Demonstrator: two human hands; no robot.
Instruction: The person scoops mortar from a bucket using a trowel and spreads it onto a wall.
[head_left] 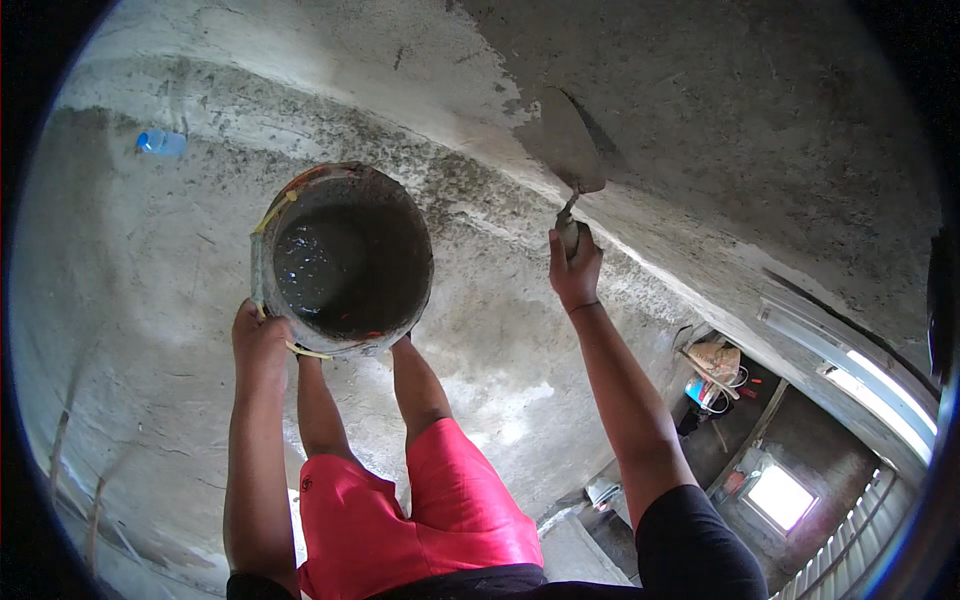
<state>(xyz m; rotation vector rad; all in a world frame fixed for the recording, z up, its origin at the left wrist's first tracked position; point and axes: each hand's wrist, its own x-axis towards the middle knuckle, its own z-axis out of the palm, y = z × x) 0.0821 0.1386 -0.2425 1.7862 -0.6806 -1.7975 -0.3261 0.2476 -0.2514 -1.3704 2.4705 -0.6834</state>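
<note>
My left hand grips the near-left side of a bucket, at its rim and yellowish handle. Wet grey mortar lies inside the bucket, its surface shining in spots. In my right hand is the handle of a trowel, fingers wrapped round it. The trowel's broad grey blade lies against or close to the wall; I cannot tell whether it touches. Around the blade, darker wet-looking plaster meets a paler patch of wall.
A blue-tinted plastic bottle lies on the concrete floor at the far left. To the right, a tan sack and a bucket stand near the wall. Beyond them is a bright window opening. Thin sticks show at lower left.
</note>
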